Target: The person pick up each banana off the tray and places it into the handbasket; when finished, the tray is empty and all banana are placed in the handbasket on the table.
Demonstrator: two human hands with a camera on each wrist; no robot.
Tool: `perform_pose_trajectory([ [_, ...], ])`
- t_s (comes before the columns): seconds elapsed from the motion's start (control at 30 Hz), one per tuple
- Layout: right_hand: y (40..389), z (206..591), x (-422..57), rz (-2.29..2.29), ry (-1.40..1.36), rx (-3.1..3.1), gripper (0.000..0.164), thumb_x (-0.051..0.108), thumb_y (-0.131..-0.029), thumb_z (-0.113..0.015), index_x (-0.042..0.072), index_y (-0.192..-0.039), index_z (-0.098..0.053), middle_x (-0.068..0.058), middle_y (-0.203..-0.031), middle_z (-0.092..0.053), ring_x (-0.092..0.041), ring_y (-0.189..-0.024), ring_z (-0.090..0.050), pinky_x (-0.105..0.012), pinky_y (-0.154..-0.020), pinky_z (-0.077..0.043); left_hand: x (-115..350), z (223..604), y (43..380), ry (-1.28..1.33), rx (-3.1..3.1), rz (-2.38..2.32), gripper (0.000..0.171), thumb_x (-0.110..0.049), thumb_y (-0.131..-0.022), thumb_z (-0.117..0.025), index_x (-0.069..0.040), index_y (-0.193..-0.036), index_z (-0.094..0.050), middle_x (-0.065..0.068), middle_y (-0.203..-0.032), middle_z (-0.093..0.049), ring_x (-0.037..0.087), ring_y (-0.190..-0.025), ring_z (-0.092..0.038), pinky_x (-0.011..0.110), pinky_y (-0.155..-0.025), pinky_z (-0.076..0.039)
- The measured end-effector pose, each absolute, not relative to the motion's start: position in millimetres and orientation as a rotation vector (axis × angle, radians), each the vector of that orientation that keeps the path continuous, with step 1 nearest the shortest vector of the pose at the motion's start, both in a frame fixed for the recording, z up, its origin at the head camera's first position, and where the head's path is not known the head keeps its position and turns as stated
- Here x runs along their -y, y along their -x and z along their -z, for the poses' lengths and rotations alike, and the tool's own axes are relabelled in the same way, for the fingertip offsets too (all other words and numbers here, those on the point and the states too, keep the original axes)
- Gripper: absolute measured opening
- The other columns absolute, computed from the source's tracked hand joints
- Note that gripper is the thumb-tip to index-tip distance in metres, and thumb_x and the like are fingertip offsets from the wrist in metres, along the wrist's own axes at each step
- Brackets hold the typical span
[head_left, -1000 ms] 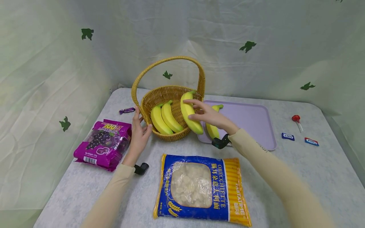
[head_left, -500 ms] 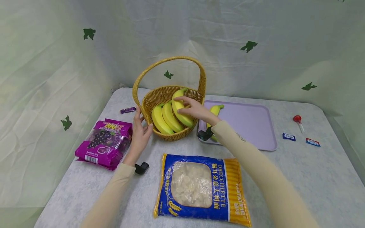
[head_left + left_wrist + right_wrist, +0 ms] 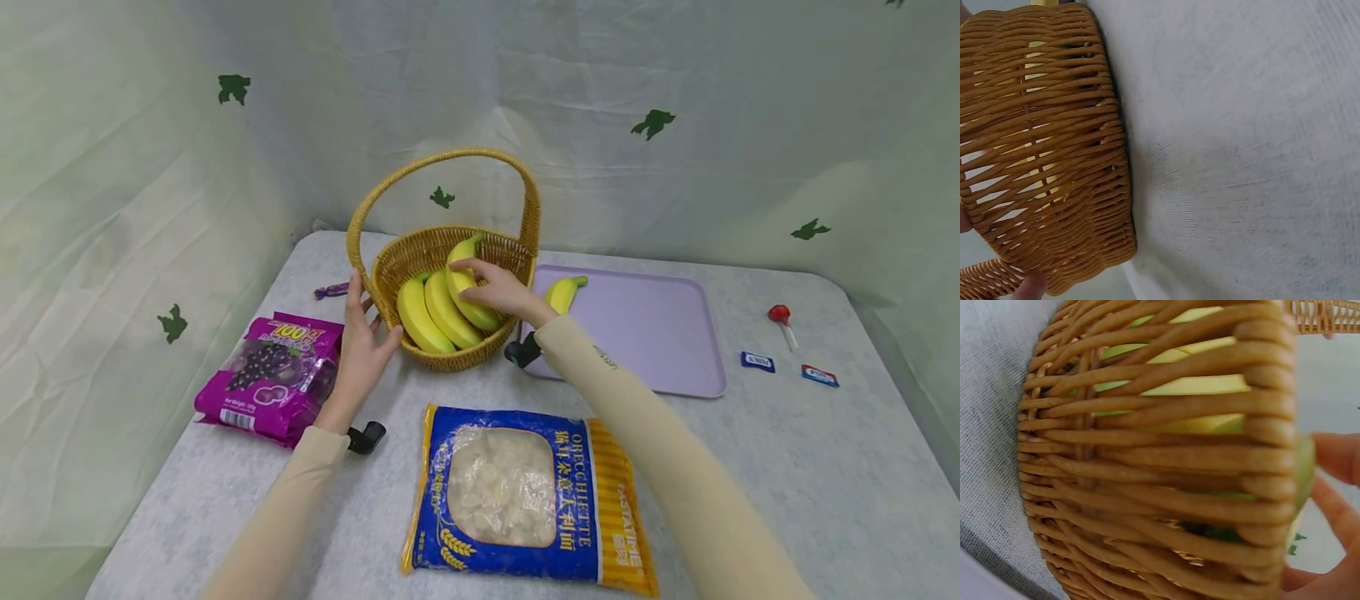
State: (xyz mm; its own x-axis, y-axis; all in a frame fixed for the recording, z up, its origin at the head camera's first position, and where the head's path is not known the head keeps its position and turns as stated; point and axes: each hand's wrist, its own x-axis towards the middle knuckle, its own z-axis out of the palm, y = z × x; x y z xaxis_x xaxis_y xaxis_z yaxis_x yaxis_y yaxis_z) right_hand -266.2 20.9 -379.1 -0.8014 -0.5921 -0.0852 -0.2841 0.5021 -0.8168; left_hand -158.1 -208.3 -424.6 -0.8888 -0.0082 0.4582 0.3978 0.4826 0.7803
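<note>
A woven wicker basket (image 3: 465, 358) with a tall arched handle holds three yellow bananas. Two of them lie side by side, one being the left banana (image 3: 420, 317). The third banana (image 3: 465, 250) rests against them, and my right hand (image 3: 504, 293) has its thumb and fingers on either side of it. In the right wrist view, fingers (image 3: 1338, 509) are beside the green banana end above the rim. My left hand (image 3: 363, 354) lies at the basket's left side, fingers extended and thumb spread. A fingertip (image 3: 1032, 287) appears by the handle's base in the left wrist view.
A lilac tray (image 3: 645, 333) right of the basket bears another banana (image 3: 564, 293), partly hidden by my right arm. A purple candy bag (image 3: 270, 375) lies left, a blue-yellow pasta bag (image 3: 525, 500) in front. A lollipop (image 3: 780, 315) and small wrapped sweets (image 3: 757, 362) lie right.
My right hand has carried the third banana left from above the basket's right rim and lowered it beside the other two. My left hand has stayed at the basket, its fingers spreading slightly.
</note>
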Motion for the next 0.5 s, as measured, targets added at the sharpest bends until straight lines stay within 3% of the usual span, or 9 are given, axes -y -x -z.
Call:
perform_pose_trajectory([
  [0.13, 266.9, 381.9, -16.4, 1.087, 0.736, -2.445, 0.049, 0.014, -0.094, -0.055, 0.014, -0.142, -0.046, -0.013, -0.14, -0.047, -0.029, -0.126, -0.043, -0.042, -0.101, -0.038, 205.9, 423.1, 157.5, 0.303, 2.361, 1.404, 0.101, 0.007, -0.086, -0.064, -0.018, -0.153, 0.007, 0.014, -0.157, 0.0, 0.045, -0.132, -0.028, 0.057, -0.096, -0.041],
  [0.3, 267.2, 381.9, -12.7, 0.953, 0.785, -2.495, 0.048, 0.01, -0.092, -0.054, 0.008, -0.14, -0.048, -0.015, -0.138, -0.05, -0.03, -0.124, -0.046, -0.04, -0.101, -0.039, 197.5, 409.3, 149.8, 0.294, 2.377, 1.441, 0.101, 0.011, -0.084, -0.064, -0.006, -0.151, 0.01, 0.022, -0.156, 0.005, 0.054, -0.129, -0.028, 0.064, -0.088, -0.043],
  [0.5, 266.9, 380.0, -11.2, 0.908, 0.772, -2.494, 0.047, 0.009, -0.093, -0.053, 0.007, -0.14, -0.048, -0.014, -0.141, -0.046, -0.03, -0.128, -0.042, -0.039, -0.104, -0.036, 188.0, 385.0, 135.5, 0.266, 2.404, 1.522, 0.095, 0.011, -0.087, -0.06, -0.003, -0.149, 0.011, 0.025, -0.154, 0.007, 0.056, -0.128, -0.027, 0.065, -0.091, -0.041],
])
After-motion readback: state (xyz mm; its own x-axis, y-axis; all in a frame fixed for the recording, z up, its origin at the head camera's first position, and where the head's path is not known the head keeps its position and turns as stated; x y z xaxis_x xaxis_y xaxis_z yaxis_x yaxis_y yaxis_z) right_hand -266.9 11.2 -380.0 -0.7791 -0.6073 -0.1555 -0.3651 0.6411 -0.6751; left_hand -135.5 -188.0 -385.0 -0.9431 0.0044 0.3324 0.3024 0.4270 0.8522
